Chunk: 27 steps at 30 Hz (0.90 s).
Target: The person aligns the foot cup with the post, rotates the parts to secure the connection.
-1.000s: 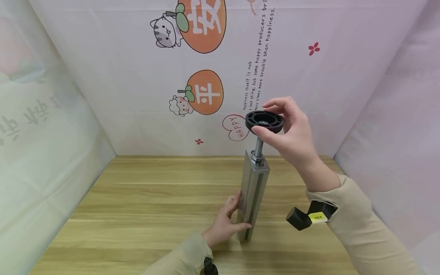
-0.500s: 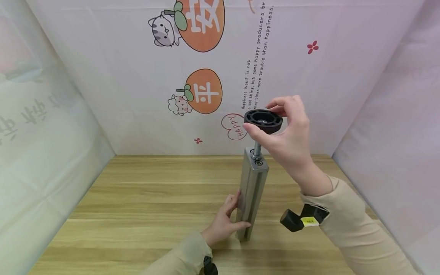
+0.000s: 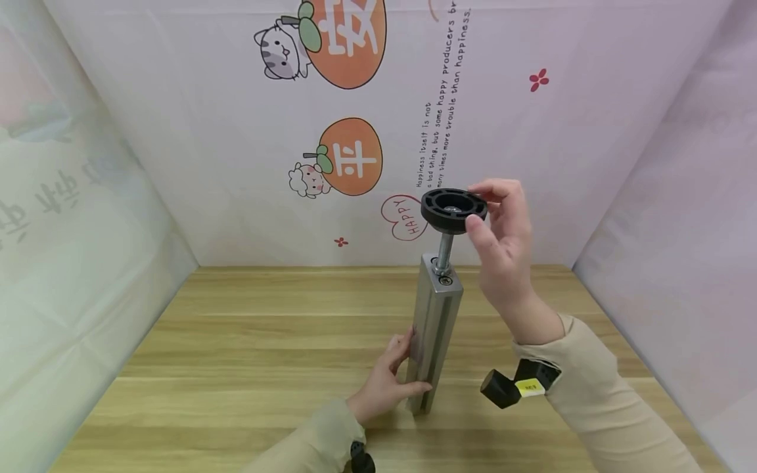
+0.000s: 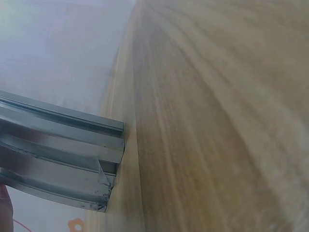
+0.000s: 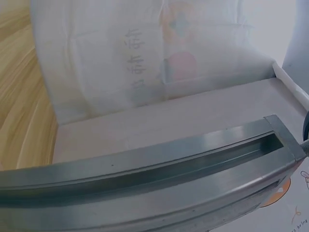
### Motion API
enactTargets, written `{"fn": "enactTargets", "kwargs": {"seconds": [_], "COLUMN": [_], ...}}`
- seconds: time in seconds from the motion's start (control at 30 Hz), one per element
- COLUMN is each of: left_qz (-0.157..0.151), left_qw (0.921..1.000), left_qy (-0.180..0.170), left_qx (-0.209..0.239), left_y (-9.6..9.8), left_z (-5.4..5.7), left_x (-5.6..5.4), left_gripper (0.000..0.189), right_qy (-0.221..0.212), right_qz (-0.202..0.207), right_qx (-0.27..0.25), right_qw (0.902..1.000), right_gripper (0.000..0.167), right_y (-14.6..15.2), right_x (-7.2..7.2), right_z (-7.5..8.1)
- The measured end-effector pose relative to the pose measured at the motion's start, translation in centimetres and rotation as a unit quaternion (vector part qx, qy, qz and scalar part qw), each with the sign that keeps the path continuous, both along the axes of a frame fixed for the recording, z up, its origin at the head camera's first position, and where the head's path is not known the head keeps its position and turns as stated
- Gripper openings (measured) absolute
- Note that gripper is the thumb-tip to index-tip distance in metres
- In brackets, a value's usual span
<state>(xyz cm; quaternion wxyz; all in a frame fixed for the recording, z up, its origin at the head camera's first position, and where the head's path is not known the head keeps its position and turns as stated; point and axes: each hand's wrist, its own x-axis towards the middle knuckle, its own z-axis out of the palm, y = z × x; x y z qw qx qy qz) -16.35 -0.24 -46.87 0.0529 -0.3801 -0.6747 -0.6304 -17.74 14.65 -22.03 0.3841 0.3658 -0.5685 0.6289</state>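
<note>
An aluminium extrusion profile [image 3: 430, 335] stands on end on the table in the head view. From a bolt [image 3: 445, 251] in its top rises a black round levelling foot [image 3: 440, 217], its ribbed hollow side facing up. My left hand [image 3: 384, 387] grips the profile low down, thumb across the near side. At the foot's right side, my right hand [image 3: 508, 246] has its thumb and bent fingers on the rim. The left wrist view shows the profile's lower end [image 4: 58, 154] by the table; the right wrist view shows its slotted side [image 5: 145, 169].
The wood-grain table [image 3: 266, 368] meets a printed white backdrop [image 3: 236, 144] at the back. Pale cloth walls close in the left side [image 3: 77, 230] and the right side [image 3: 668, 217].
On the foot's rim my right thumb first slid left along the near edge, then moved back to the right side. My left hand keeps its hold on the profile.
</note>
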Motion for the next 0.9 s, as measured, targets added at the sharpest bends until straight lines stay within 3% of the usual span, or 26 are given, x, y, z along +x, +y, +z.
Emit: {"fn": "enactTargets", "kwargs": {"seconds": [0.07,0.13,0.2,0.27,0.33,0.43,0.53,0.7,0.8,0.9], "left_qz": [0.000,-0.002,-0.003,-0.004,-0.005,-0.004,-0.003,-0.002,-0.005,-0.007], "left_qw": [1.0000,1.0000,1.0000,1.0000,1.0000,1.0000,1.0000,1.0000,1.0000,0.9999], "left_qy": [0.005,0.008,0.006,0.005,0.000,0.000,0.000,0.003,-0.001,-0.002], "left_qx": [0.000,0.001,0.001,0.001,0.002,0.002,0.003,0.006,0.007,0.007], "left_y": [0.0,0.1,0.1,0.1,0.0,0.1,0.1,0.1,0.1,0.0], "left_z": [-0.1,0.0,0.0,0.0,-0.1,-0.2,-0.3,-0.3,-0.3,-0.3], "left_x": [0.0,0.0,0.0,0.0,0.0,0.0,0.0,0.0,0.0,0.0], "left_gripper": [0.098,0.098,0.098,0.098,0.098,0.098,0.099,0.099,0.099,0.098], "right_qy": [-0.036,-0.080,-0.131,-0.176,-0.207,-0.221,-0.211,-0.195,-0.185,-0.176], "right_qz": [0.112,0.235,0.345,0.441,0.519,0.609,0.665,0.705,0.718,0.725], "right_qx": [-0.028,-0.038,-0.030,-0.001,0.023,0.042,0.038,0.020,0.024,0.034], "right_qw": [0.9927,0.9680,0.9288,0.8803,0.8292,0.7610,0.7154,0.6816,0.6704,0.6654], "right_gripper": [0.028,0.030,0.034,0.039,0.041,0.046,0.049,0.051,0.052,0.053], "right_y": [0.2,0.5,0.9,1.4,1.7,1.8,1.6,1.0,0.7,0.4], "right_x": [-0.3,-0.8,-1.5,-2.2,-2.9,-3.7,-4.2,-4.4,-4.4,-4.3], "right_z": [0.0,0.1,0.3,0.4,0.4,0.3,0.2,0.4,0.6,0.6]}}
